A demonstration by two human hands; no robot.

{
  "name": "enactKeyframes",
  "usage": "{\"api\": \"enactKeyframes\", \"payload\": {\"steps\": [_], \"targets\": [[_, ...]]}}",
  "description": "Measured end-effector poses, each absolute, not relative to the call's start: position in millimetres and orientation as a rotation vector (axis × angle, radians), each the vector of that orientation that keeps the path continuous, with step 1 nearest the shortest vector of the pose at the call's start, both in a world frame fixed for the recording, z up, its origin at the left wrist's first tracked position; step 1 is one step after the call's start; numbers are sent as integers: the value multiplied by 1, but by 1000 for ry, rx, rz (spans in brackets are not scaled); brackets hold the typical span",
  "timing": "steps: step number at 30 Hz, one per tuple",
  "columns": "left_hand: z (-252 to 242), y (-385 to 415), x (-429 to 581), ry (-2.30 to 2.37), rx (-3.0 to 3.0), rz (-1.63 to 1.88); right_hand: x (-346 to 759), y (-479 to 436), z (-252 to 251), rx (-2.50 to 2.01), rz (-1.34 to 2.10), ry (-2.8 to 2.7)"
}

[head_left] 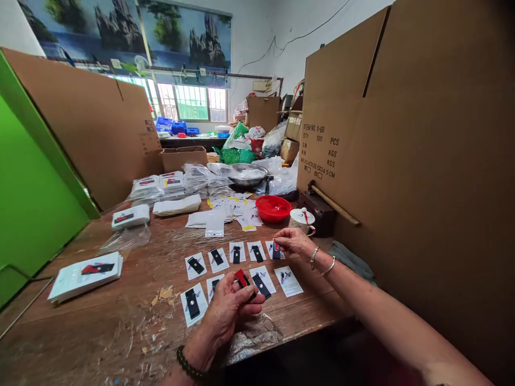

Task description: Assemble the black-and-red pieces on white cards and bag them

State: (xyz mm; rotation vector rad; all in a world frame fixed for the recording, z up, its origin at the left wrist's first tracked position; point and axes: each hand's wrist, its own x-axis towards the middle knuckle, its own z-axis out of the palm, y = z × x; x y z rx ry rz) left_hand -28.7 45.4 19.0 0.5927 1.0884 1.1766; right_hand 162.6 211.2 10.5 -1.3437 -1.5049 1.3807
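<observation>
My left hand (231, 301) is closed around several small flat pieces (242, 278), red on top and black beneath. At the back right of the laid-out cards, my right hand (296, 244) pinches a small red flat piece (276, 244) over a black strip (276, 253) on a printed card. Rows of white printed cards lie before me, most bearing a black strip with a round silver stud, such as this strip (192, 304). The front right card (288, 281) has no strip on it. My left hand partly hides one card in the front row.
A red plastic basket (273, 208) and a lidded cup (302, 221) stand behind the cards. Packed card stacks (86, 276) lie at left, with loose cards (215, 220) further back. Tall cardboard (402, 177) walls the right side; a hammer (336, 203) rests on a dark block.
</observation>
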Motion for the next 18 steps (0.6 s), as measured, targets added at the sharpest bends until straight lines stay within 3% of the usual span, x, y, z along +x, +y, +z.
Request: {"api": "enactKeyframes", "payload": {"steps": [7,13,18], "targets": [[11,55,-29,1133,514,1202,170,234,14,-1342,1189,-1579],[9,58,-26,1145,513,1200,174,213,-15,-1171,369,-2042],[10,55,-24,1109,519,1194,179,188,-34,-1239,292,-2462]]}}
